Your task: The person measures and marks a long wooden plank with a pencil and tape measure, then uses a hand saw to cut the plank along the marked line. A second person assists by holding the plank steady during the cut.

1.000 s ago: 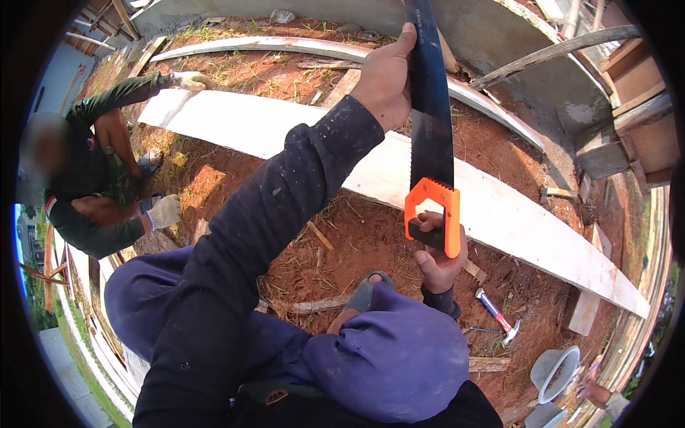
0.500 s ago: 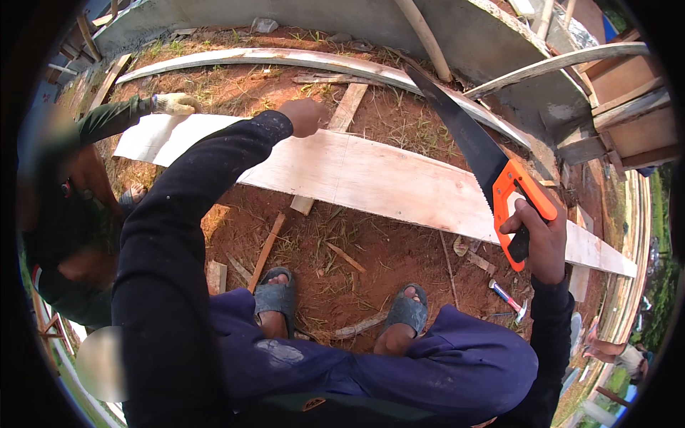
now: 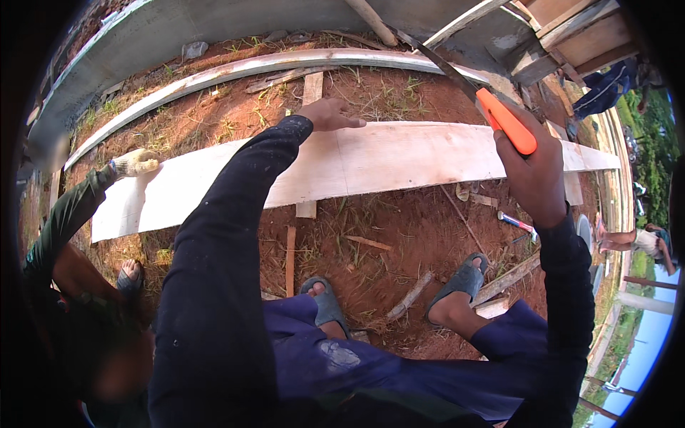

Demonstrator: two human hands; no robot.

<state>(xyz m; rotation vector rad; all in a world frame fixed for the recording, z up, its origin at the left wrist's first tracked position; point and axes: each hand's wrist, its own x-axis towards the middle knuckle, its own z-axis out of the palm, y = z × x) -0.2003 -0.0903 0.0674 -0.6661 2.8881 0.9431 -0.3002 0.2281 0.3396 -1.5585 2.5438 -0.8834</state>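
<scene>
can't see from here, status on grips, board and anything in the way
Right grip: closed on orange-handled handsaw. Left grip: open, at far edge of wooden board. Gloved co-worker's hand near board's left end.

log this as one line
right hand: holds saw; left hand: open at pale board; co-worker's gloved hand: at board's left end

Right hand (image 3: 534, 171) hides part of orange saw handle (image 3: 508, 123). Underside of left hand (image 3: 330, 114) hidden; can't tell if it touches pale board (image 3: 421, 151). Co-worker's head (image 3: 48, 151) blurry. Person at far right (image 3: 648, 243) too small to see well. Bottom edge cuts off dark left sleeve (image 3: 217, 285).
</scene>
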